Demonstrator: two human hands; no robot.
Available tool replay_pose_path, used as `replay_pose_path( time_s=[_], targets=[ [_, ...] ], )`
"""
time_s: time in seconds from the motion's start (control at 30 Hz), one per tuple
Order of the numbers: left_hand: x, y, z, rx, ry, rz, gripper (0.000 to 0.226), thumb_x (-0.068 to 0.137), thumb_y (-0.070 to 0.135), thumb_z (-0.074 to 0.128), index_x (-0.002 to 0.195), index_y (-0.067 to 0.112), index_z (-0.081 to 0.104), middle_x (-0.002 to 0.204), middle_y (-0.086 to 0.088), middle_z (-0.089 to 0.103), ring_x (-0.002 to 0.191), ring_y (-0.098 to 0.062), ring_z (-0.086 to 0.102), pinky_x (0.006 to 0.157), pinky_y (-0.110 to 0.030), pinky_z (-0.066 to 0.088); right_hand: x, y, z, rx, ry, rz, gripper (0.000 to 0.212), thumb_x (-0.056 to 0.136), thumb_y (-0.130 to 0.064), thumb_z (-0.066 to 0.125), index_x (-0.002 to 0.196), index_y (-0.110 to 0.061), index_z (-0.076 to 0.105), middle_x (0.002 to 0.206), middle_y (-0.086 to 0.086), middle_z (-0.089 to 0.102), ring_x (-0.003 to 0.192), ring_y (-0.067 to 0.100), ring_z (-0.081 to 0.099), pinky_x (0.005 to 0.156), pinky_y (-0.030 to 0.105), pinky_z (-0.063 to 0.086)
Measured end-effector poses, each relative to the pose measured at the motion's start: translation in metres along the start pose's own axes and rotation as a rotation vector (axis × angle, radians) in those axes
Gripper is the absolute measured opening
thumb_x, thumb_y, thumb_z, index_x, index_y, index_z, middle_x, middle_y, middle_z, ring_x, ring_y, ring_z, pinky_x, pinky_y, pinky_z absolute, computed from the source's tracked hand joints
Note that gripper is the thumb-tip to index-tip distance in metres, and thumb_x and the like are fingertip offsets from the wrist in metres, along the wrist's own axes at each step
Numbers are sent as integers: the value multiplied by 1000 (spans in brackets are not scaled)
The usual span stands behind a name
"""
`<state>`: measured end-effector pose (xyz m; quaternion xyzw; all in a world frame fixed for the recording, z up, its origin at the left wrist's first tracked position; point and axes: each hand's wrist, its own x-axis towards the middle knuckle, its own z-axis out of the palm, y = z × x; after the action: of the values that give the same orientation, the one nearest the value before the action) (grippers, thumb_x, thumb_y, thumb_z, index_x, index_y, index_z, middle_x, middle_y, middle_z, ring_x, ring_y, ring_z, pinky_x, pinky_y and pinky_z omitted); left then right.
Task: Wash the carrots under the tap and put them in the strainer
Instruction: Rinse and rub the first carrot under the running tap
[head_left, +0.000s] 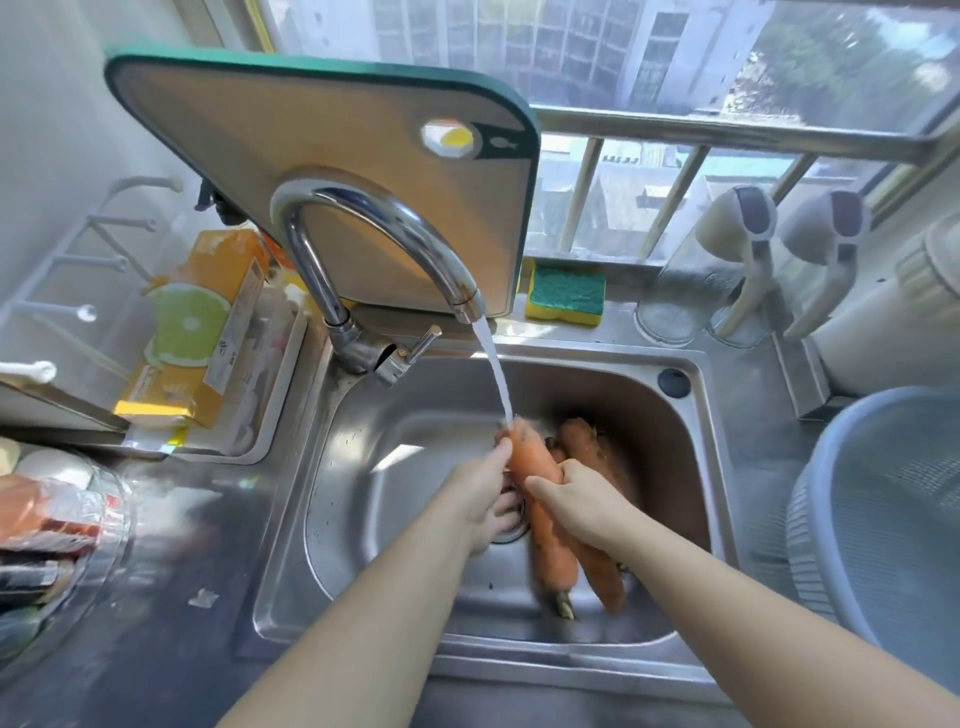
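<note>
Water runs from the curved steel tap (384, 228) onto the tip of an orange carrot (532, 457) held over the sink (415, 447). My right hand (576, 504) grips that carrot around its middle. My left hand (488, 499) holds it from the left, thumb and fingers near the wet top end. Several more carrots (597, 566) lie in the basin under and behind my hands. The grey strainer (878, 509) stands on the counter to the right of the sink, with no carrots visible inside.
A green-edged cutting board (332, 135) leans behind the tap. A yellow-green sponge (566, 293) lies on the sill. An orange box (202, 332) stands left of the sink, glass jars (727, 270) at the back right, packaged items (47, 519) on the left counter.
</note>
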<state>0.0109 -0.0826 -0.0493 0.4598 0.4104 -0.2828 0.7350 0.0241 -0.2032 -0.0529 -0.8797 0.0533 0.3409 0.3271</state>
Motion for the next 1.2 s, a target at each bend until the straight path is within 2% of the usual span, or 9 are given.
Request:
replay_pose_path(
  time_s=[0.13,0.3,0.37,0.47,0.63,0.77,0.87,1.03,1.2],
  targets=[
    [31,-2,13,-67,126,105,46,88,44,61,124,16,55,107,-8,66,99,-27,65,93,-45,52,-21,-22,-6,-91,-53,-104,32,98,-31,46,69,-19,39,103,24,62,91,37,61,79,39,49],
    [40,4,14,35,275,69,56,88,63,44,104,11,56,97,-9,67,96,-33,65,90,-45,52,-29,-35,-14,-210,-46,-135,27,96,-34,49,83,-11,46,101,19,67,92,33,64,75,32,46],
    [46,6,14,-108,232,76,54,92,57,43,95,5,60,83,-10,69,87,-32,66,89,-45,53,-29,-36,-17,-222,-66,-144,30,96,-33,49,72,-16,43,90,14,65,91,32,63,71,29,43],
    [43,12,13,-389,93,62,48,99,43,40,76,5,58,55,-11,65,64,-26,61,68,-38,53,-27,-36,-24,-140,-108,-119,35,95,-35,50,65,-15,46,71,5,58,74,26,58,67,29,43],
    [37,17,6,-441,-40,133,36,100,35,43,91,4,57,82,-12,61,75,-22,59,73,-37,52,-19,-39,-33,-26,-164,-32,36,95,-39,49,74,-11,56,75,6,62,70,21,60,66,29,48],
    [32,19,8,-198,10,231,18,98,17,50,90,2,55,86,-11,59,78,-20,58,78,-35,51,-17,-46,-26,-432,-84,-147,37,98,-38,43,107,-3,53,105,14,60,97,28,59,74,31,42],
    [38,26,11,-124,127,217,23,96,24,55,88,3,54,87,-12,61,79,-22,60,80,-36,52,-22,-49,-17,-618,24,-236,40,100,-37,42,120,-2,44,118,13,58,106,27,59,76,30,41],
    [39,30,11,-341,106,152,44,102,32,37,74,3,54,56,-9,61,61,-24,57,61,-33,50,-17,-47,-20,-597,20,-234,40,98,-38,47,118,-3,45,116,12,60,105,26,59,71,25,36],
    [37,25,-9,-550,-123,101,47,102,40,32,108,-2,54,87,-19,62,81,-27,60,75,-41,51,-12,-47,-38,-152,-170,-116,34,95,-41,50,87,-10,56,72,1,59,65,16,56,52,17,41]
  ],
)
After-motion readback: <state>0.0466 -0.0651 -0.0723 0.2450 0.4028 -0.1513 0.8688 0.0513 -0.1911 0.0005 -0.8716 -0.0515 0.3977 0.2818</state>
